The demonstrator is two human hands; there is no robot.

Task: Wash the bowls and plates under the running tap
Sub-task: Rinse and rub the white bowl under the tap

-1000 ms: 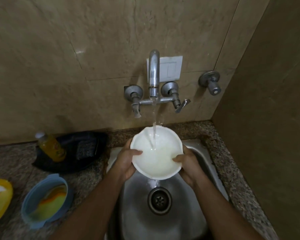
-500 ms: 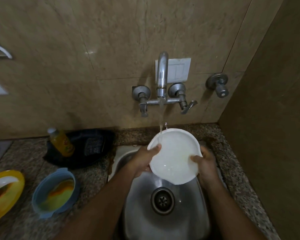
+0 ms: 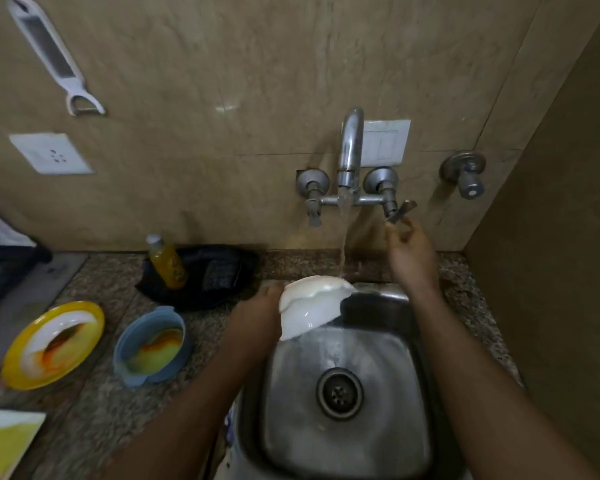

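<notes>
Steel sink [image 3: 343,445]: left hand [image 3: 253,320] tips white bowl [image 3: 309,306] at its back-left rim.

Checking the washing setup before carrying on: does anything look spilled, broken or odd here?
Nothing looks broken or spilled. The white bowl is simply tilted on its side in the left hand; its rim looks wavy.

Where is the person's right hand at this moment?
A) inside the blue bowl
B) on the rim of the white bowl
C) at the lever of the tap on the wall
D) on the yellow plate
C: the right hand is raised to the tap lever, while the left hand alone holds the white bowl.
</notes>
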